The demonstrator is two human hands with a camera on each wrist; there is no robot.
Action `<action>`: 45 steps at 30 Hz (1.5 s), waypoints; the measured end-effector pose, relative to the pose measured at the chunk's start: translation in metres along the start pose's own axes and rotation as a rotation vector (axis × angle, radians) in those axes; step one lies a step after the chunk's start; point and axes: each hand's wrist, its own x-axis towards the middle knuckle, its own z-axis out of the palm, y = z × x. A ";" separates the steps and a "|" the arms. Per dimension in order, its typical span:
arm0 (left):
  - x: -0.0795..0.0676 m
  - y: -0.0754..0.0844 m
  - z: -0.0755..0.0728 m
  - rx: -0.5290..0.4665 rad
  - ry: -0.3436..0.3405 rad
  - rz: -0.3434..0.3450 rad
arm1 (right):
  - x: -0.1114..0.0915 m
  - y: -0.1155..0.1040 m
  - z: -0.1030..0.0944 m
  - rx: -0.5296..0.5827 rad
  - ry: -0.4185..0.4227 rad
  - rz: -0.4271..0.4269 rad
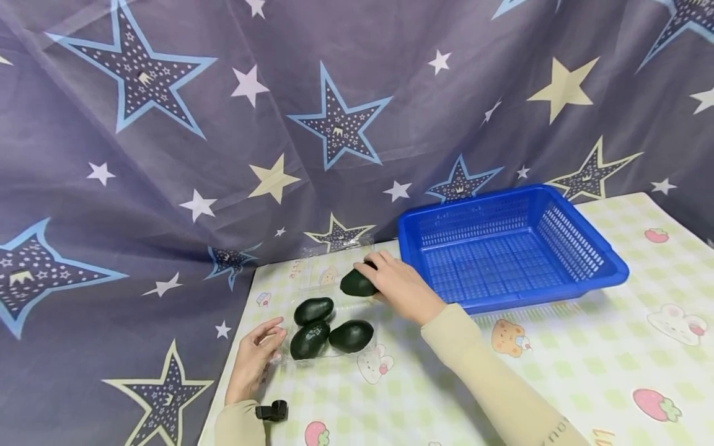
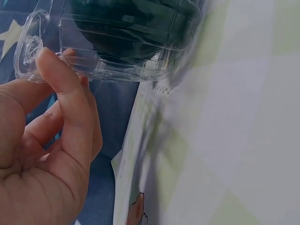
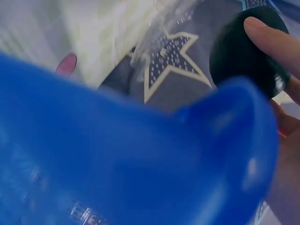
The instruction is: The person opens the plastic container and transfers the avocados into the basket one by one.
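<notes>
My right hand grips a dark green avocado between thumb and fingers, raised just left of the blue basket. In the right wrist view that avocado appears beyond the basket's blurred rim. Three more avocados lie together in a clear plastic clamshell box on the table: a back one, a front left one and a right one. At the box's left end, my left hand pinches the plastic edge with its fingertips. The box's transparent lid stands folded back behind it.
A blue perforated basket stands at the back right, with no items visible inside. The table is covered by a checked cloth with cartoon prints. Right behind the table hangs a dark star-patterned curtain.
</notes>
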 end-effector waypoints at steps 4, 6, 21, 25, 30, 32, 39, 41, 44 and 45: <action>0.002 0.000 0.001 0.013 0.001 -0.003 | -0.008 0.008 -0.011 -0.003 0.058 0.009; 0.002 0.000 0.001 0.020 0.002 -0.005 | -0.013 0.012 -0.016 0.004 0.077 0.011; 0.001 0.004 -0.002 0.030 -0.017 0.005 | -0.037 0.037 -0.040 0.004 0.086 0.104; 0.001 0.005 -0.002 0.044 -0.021 0.007 | -0.041 0.041 -0.044 0.008 0.075 0.139; -0.002 0.002 -0.004 0.054 -0.022 0.002 | -0.046 0.042 -0.048 0.028 0.037 0.211; -0.002 0.002 -0.003 0.050 -0.021 -0.006 | -0.049 0.044 -0.049 0.034 0.022 0.242; 0.001 -0.001 -0.001 0.043 -0.009 -0.017 | -0.059 0.055 -0.049 0.048 -0.003 0.306; 0.001 -0.001 -0.001 0.040 -0.014 -0.016 | -0.063 0.057 -0.049 0.055 -0.014 0.321; 0.001 0.000 -0.002 0.044 -0.023 -0.010 | -0.066 0.060 -0.050 0.076 -0.032 0.351; 0.001 0.000 -0.003 0.047 -0.026 -0.007 | -0.068 0.061 -0.050 0.082 -0.039 0.362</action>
